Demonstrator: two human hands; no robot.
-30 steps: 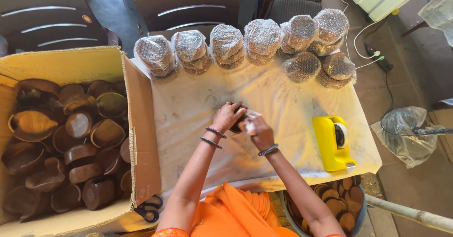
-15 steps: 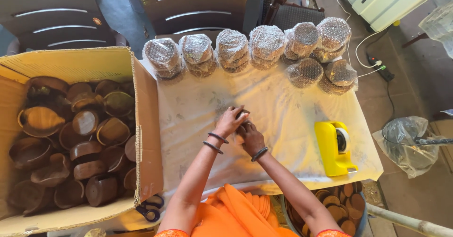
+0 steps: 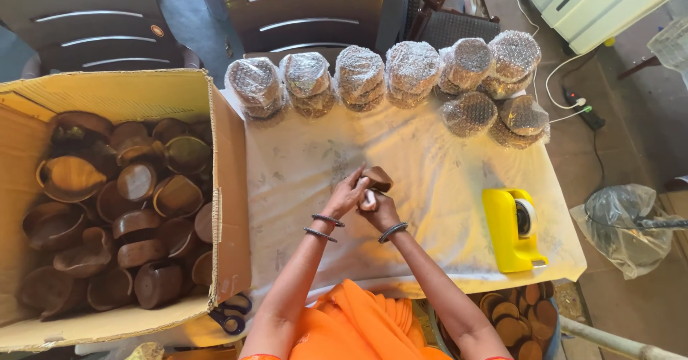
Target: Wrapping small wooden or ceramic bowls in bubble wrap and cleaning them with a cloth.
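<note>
Dark brown wooden bowl [image 3: 376, 178] at frame centre, on the white cloth [image 3: 444, 209], gripped between both hands. Compared with a second ago, hardly shifted: then as now at the middle of the cloth with both hands closed round it, only nudged a little leftward and upward in the frame, much of that down to the camera's own drift. Judged from this, same handling of the same piece going on, nothing set down and nothing new picked up. Left hand [image 3: 347, 193] reaching up from lower centre, wrist with two dark bangles, fingers curled over the near left side of the bowl. Right hand [image 3: 378, 209] just beneath and touching, one bangle at the wrist, fingers folded tight against the underside, something pale pressed between them, too small to identify. Forearms converging from the bottom edge in a narrow V. At left, open cardboard box [image 3: 222, 181] full of similar bowls; along the upper edge, a row of wrapped stacks [image 3: 358, 77]; at right, yellow tape dispenser [image 3: 510, 229], well apart from the hands.
</note>
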